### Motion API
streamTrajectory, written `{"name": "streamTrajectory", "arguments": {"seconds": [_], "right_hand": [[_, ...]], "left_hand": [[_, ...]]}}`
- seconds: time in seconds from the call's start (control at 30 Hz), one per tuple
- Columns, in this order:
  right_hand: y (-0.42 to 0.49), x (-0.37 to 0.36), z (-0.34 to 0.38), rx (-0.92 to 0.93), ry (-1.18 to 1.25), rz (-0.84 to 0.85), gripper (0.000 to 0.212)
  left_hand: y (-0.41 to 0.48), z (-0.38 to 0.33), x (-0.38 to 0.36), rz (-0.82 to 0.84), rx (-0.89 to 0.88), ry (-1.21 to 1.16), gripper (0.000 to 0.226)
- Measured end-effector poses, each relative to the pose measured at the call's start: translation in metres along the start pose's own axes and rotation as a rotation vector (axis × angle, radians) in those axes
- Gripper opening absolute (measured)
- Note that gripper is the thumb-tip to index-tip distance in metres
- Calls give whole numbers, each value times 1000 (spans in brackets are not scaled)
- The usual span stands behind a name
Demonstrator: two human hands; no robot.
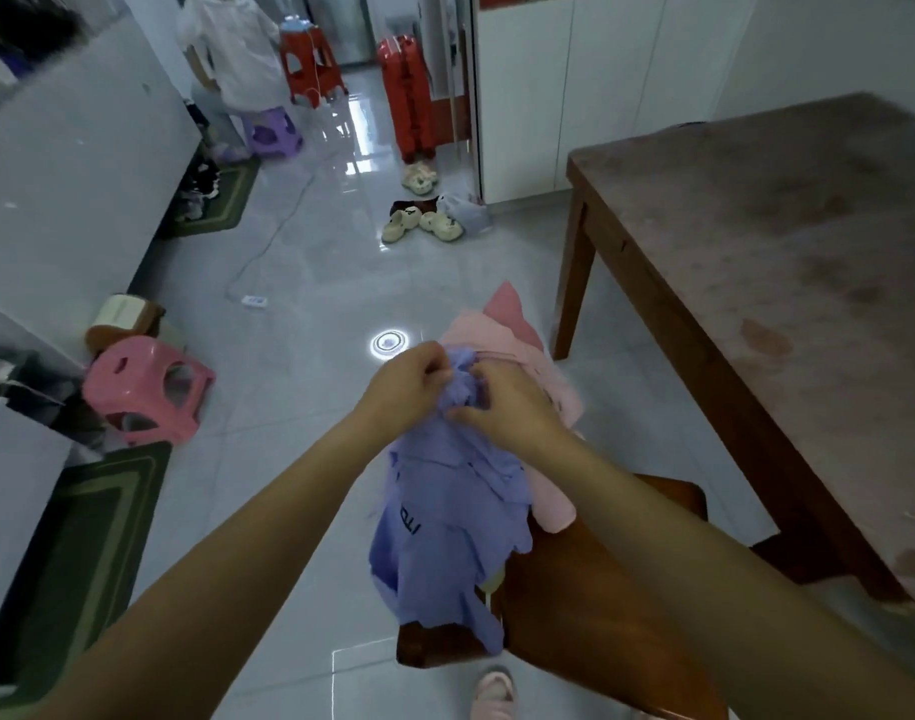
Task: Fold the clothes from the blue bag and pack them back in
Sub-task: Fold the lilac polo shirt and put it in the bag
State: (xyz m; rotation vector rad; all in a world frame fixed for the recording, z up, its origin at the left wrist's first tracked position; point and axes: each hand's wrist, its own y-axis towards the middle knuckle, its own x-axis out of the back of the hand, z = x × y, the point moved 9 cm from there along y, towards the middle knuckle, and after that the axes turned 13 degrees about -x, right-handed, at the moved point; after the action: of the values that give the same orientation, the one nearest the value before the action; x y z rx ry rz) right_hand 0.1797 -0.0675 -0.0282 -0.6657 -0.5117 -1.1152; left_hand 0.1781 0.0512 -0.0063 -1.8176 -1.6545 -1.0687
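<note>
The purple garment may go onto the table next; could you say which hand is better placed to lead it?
Probably the right hand: it grips the purple garment on the side nearer the table; the left hand grips the farther side.

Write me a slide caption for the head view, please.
Left hand and right hand grip purple cloth over a wooden chair, pink clothes behind it.
</note>
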Motion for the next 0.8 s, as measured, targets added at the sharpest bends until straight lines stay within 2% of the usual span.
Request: {"name": "streamTrajectory", "arguments": {"seconds": [0.03,0.1,0.17,0.23,0.3,0.33,0.43,0.5,0.6,0.63,0.67,0.73,0.77,0.8], "right_hand": [[-1,5,1,16,66,-32,16],[-7,26,3,33,252,-100,32],[-13,53,3,49,383,-159,33],[-21,76,1,55,435,-170,17],[-30,98,-4,61,464,-180,11],[-35,110,-10,52,486,-191,6],[-51,145,-37,4,548,-282,8],[-62,163,-64,-82,536,-360,1],[-75,166,-95,-219,317,-354,12],[-78,160,-96,-235,203,-313,23],[-79,151,-90,-229,106,-262,45],[-83,133,-61,-145,126,-137,91],[-84,126,-45,-105,204,-89,97],[-85,123,-34,-76,287,-69,86]], "left_hand": [[3,-11,3,15,-58,-39,8],[9,-36,13,6,-158,-101,12],[17,-52,23,-29,-210,-232,19],[22,-61,13,93,-207,-373,39],[20,-56,-7,290,-160,-321,72],[18,-52,-15,358,-139,-239,75],[19,-45,-22,412,-128,-93,33],[23,-53,-15,394,-194,-60,43],[37,-81,-6,370,-294,-79,51],[41,-96,-7,381,-330,-56,50],[44,-115,-9,408,-375,-12,50],[46,-160,-20,463,-511,71,47],[46,-182,-24,483,-565,95,42],[46,-200,-25,492,-599,106,35]]}}
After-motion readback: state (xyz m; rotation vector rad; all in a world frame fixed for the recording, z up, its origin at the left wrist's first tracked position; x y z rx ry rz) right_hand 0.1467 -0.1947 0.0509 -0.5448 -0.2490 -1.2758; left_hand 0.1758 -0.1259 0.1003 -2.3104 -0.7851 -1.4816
